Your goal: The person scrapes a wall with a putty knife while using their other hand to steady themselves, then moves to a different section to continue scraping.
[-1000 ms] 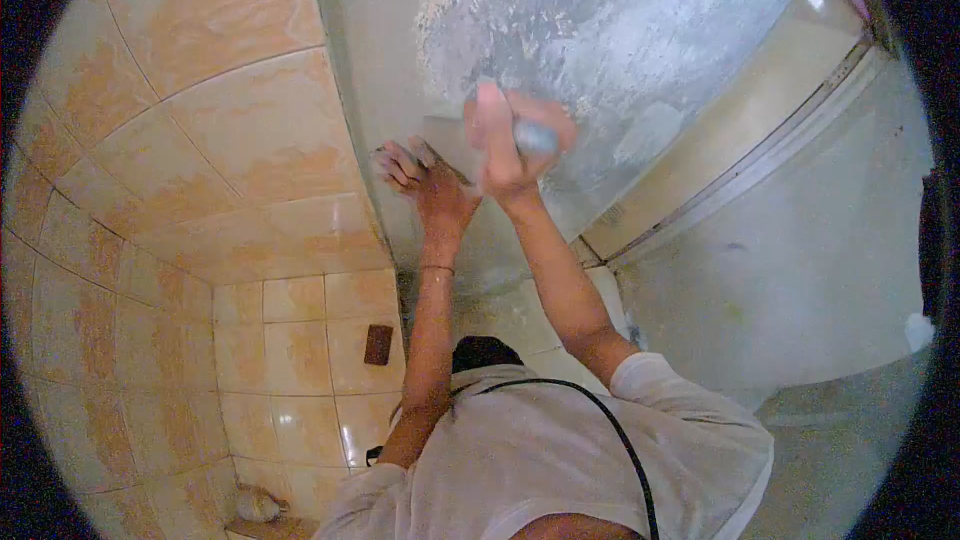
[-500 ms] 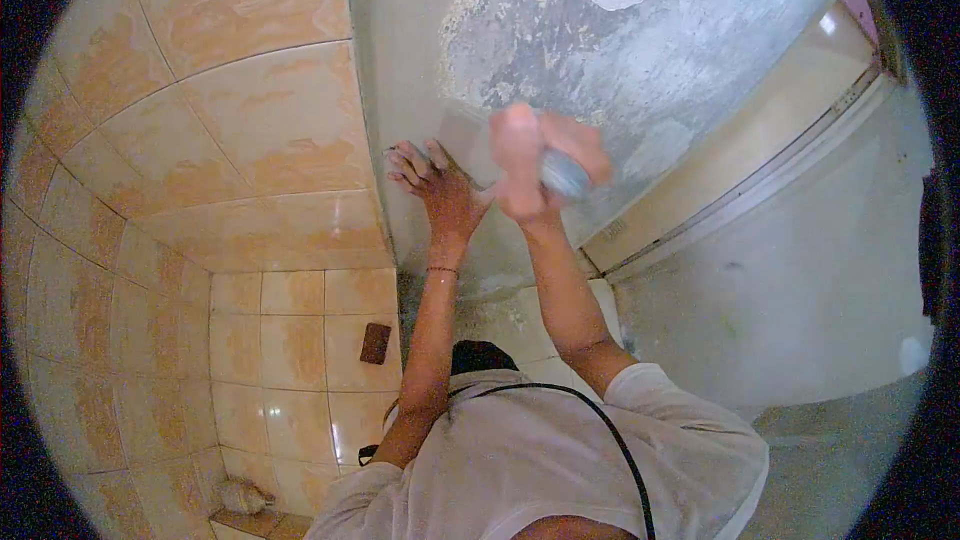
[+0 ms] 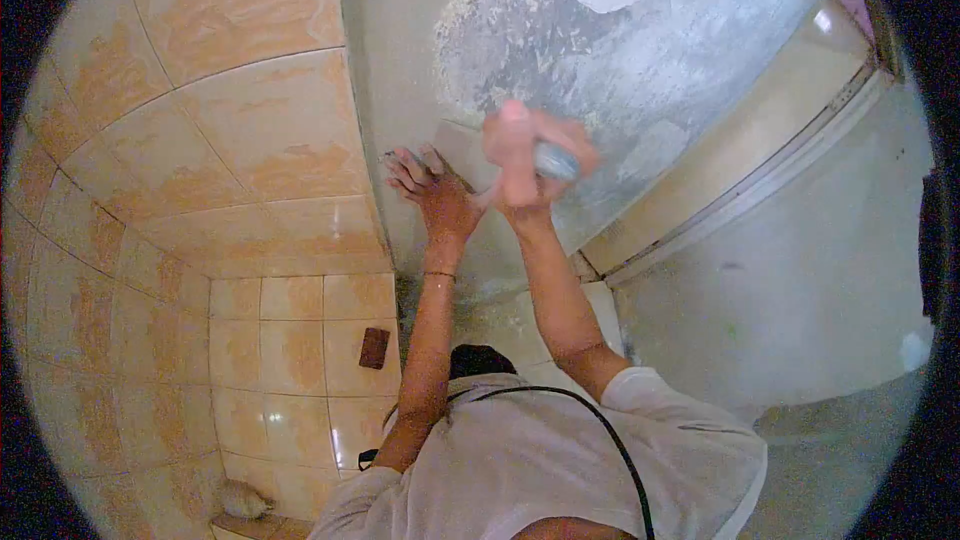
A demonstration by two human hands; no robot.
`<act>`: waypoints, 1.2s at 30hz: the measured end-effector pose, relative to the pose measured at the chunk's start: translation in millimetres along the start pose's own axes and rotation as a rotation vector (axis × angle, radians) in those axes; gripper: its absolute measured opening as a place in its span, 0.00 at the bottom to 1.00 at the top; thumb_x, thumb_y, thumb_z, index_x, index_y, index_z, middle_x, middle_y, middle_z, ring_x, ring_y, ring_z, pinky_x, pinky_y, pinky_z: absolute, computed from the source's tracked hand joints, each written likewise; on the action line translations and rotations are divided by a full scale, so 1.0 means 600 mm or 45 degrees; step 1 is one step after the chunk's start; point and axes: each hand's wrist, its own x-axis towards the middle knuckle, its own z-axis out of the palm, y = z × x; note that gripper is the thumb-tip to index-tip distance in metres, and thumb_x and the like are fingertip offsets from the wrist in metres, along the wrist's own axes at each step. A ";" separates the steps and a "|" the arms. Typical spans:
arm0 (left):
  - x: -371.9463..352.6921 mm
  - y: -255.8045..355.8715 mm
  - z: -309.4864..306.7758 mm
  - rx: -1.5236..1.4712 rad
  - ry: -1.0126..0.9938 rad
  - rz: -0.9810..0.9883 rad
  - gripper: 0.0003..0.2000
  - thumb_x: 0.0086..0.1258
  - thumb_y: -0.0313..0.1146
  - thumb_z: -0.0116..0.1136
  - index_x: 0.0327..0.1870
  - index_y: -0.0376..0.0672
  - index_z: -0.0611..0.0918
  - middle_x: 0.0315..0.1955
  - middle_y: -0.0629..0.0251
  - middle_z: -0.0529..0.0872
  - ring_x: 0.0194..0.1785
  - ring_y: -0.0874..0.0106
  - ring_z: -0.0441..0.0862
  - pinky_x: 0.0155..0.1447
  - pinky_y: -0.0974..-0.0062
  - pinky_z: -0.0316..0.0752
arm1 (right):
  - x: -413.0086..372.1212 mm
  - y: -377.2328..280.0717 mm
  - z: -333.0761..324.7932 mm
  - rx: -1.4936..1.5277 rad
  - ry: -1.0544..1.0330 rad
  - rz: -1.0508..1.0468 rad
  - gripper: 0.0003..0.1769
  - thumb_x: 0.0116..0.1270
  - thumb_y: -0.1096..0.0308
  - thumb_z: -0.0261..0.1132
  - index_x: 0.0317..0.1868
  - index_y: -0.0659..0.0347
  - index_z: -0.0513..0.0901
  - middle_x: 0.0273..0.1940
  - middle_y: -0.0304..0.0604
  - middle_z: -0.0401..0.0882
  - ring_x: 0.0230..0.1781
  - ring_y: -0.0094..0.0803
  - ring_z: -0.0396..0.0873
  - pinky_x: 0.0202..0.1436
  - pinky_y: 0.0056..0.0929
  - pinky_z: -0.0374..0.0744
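Fingers spread, my left hand rests on the grey wall, close to the edge of the tiled wall. Just right of it is my right hand, blurred, with its fingers wrapped round a pale blue-grey object. That object lies against the wall below a rough, scraped patch. Its underside is hidden by my hand and the wall.
Orange-and-cream tiles cover the left wall. A dark brown block lies on the tiled surface at lower left, and a pale bundle sits near a ledge. A door frame runs along the right.
My right hand has shifted slightly left with the object in it. My left hand stays in nearly the same place on the wall. The view has moved a little.
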 end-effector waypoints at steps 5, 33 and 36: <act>-0.003 -0.010 0.007 -0.078 0.105 0.071 0.69 0.43 0.74 0.67 0.76 0.31 0.47 0.76 0.32 0.34 0.78 0.34 0.24 0.73 0.27 0.25 | 0.048 -0.035 0.011 0.173 0.139 -0.017 0.11 0.68 0.74 0.64 0.47 0.61 0.72 0.29 0.40 0.77 0.22 0.23 0.72 0.31 0.30 0.74; 0.012 0.022 -0.049 -0.302 -0.364 -0.258 0.73 0.39 0.78 0.66 0.77 0.35 0.40 0.76 0.33 0.31 0.78 0.35 0.23 0.74 0.29 0.25 | 0.033 0.019 -0.031 0.372 -0.442 0.104 0.13 0.68 0.64 0.66 0.50 0.58 0.78 0.43 0.35 0.75 0.45 0.18 0.75 0.46 0.24 0.74; -0.006 -0.012 0.019 -0.029 0.143 0.098 0.73 0.41 0.78 0.65 0.77 0.35 0.39 0.76 0.33 0.31 0.78 0.35 0.24 0.73 0.29 0.26 | 0.062 -0.045 -0.003 0.333 0.273 0.356 0.17 0.56 0.74 0.70 0.14 0.57 0.74 0.12 0.35 0.69 0.11 0.26 0.66 0.18 0.28 0.64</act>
